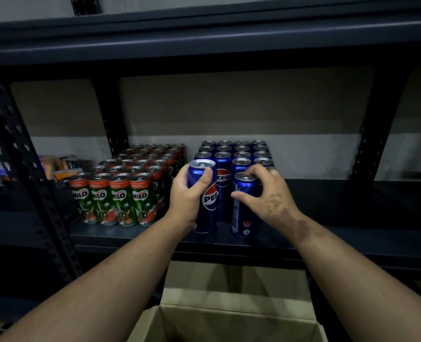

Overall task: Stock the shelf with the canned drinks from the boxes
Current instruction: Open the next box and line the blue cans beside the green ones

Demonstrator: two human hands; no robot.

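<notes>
On the dark metal shelf stands a block of blue Pepsi cans in rows, with a block of green Milo cans to its left. My left hand is wrapped around a blue Pepsi can, upright at the front left of the Pepsi block. My right hand grips the top of a second Pepsi can, which stands on the shelf at the front of the block. An open cardboard box sits below the shelf edge, under my arms.
A perforated black upright frames the shelf at left, another at the right rear. An upper shelf board hangs overhead. Mixed small packages lie left of the Milo cans. Bare shelf surface lies right of the Pepsi cans.
</notes>
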